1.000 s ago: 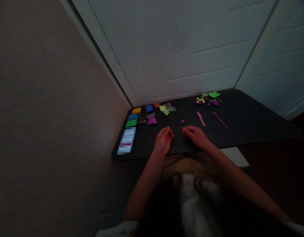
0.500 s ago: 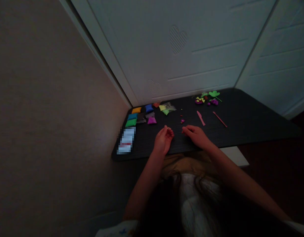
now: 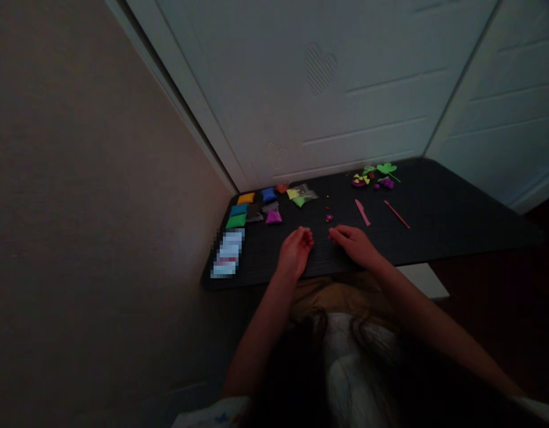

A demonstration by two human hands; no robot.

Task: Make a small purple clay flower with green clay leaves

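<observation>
Left hand (image 3: pixel 295 248): curled, fingertips slightly rearranged within the last second; grip undeterminable. Right hand (image 3: pixel 352 242): fingers bent, position practically unchanged; grip likewise undeterminable. Small magenta lump (image 3: pixel 329 218): on table (image 3: pixel 461 217), just beyond right fingertips, undisturbed; fine fingerwork apparently continues. Pink knife (image 3: pixel 362 212): farther, unmoved.

The knife (image 3: pixel 362 212) lies on the table (image 3: pixel 470 220); to its right, a little apart, lies the stick (image 3: pixel 397 214); behind the knife, spreading to the right, sits the group of shaped pieces (image 3: pixel 386 183); to its left are the small lump (image 3: pixel 329 219) and the tiny bits (image 3: pixel 327 208); farther left of it, the packets (image 3: pixel 274 217); farthest left and nearer the front, the pixelated flat item (image 3: pixel 228 255); in front of it, slightly left, the right hand (image 3: pixel 353 241); front-left, well apart, the left hand (image 3: pixel 296 248); behind it, the upright panel (image 3: pixel 260 83).
</observation>
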